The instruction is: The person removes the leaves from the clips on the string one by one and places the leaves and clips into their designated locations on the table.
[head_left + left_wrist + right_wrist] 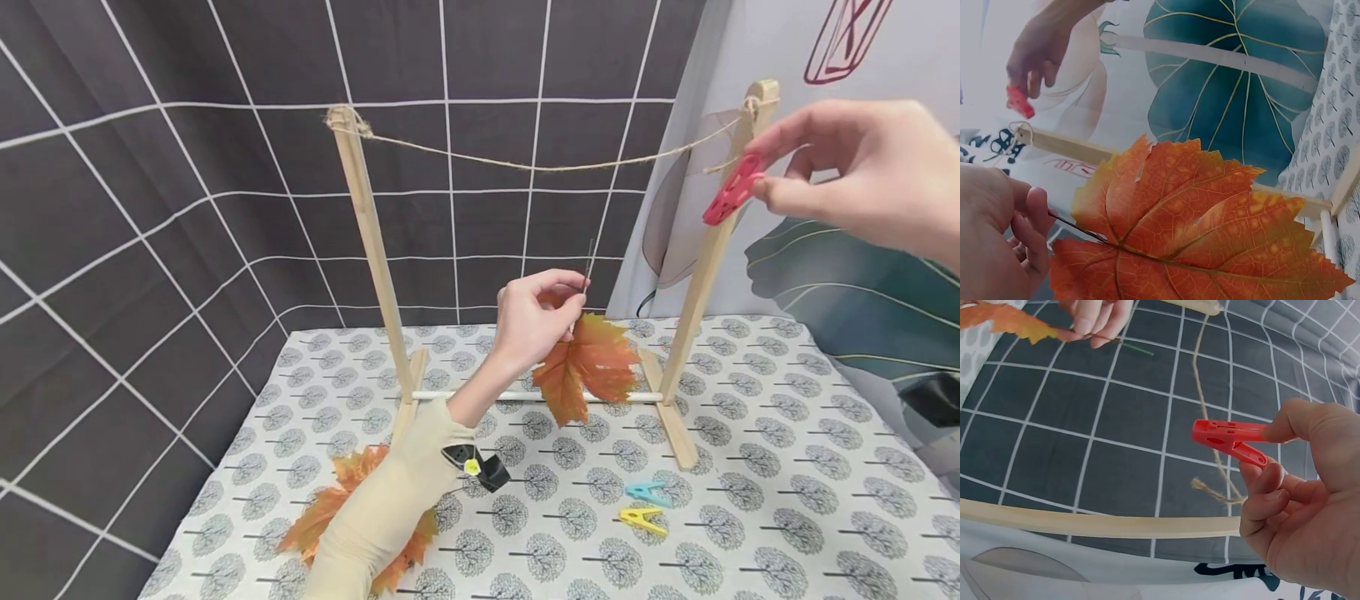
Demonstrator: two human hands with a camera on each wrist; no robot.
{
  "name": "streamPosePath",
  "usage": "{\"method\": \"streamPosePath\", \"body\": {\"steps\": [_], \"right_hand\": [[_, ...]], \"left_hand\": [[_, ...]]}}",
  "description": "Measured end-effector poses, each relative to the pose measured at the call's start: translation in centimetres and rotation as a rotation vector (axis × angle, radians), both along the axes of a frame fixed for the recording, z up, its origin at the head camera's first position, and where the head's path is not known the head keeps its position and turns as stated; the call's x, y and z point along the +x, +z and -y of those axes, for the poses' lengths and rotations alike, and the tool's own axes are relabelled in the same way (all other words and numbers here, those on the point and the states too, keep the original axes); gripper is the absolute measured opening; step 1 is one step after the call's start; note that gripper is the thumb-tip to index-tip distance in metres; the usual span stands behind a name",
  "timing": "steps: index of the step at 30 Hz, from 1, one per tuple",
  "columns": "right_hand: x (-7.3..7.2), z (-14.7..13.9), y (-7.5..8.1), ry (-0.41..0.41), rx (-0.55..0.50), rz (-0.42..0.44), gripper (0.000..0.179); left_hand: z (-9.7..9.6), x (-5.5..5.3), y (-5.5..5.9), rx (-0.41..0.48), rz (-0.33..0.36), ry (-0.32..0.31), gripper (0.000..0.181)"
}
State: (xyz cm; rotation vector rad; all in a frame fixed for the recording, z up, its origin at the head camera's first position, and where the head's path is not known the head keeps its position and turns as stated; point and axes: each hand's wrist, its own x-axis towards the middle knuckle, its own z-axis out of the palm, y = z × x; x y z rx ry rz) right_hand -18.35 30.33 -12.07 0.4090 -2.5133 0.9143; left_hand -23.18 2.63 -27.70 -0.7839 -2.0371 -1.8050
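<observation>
My left hand (536, 312) pinches the thin stem of an orange maple leaf (592, 362); the leaf hangs below the fingers, under the twine. In the left wrist view the leaf (1191, 219) spreads out wide, its dark stem between thumb and fingers. A red clothespin (733, 190) is pinched in my right hand (862, 171), beside the right post's upper part. Seen from the right wrist, the clothespin (1232, 437) has its handles between thumb and fingers. A twine line (540, 168) sags between the two posts, and nothing hangs on it.
Wooden posts, left (375, 242) and right (701, 283), stand on feet joined by a white rod (495, 396). A blue clothespin (648, 492) and a yellow one (642, 522) lie on the tree-print cloth (540, 550). More orange leaves (322, 517) lie partly under my left forearm.
</observation>
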Motion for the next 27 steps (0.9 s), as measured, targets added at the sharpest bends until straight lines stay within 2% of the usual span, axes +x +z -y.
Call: {"method": "streamPosePath", "body": {"steps": [11,18,27], "right_hand": [[1.4,0.3,-3.5,-0.031,-0.041,0.108,0.029],[1.5,0.3,-5.4,-0.010,-0.077,0.107,0.031],[1.8,0.3,-7.4,0.000,-0.066,0.112,0.034]], "left_hand": [[3.2,0.9,-1.0,-0.025,0.009,0.007,0.018],[4.8,1.6,-1.0,-0.048,0.009,0.019,0.018],[6.9,2.2,-1.8,-0.129,0.014,0.064,0.018]]}}
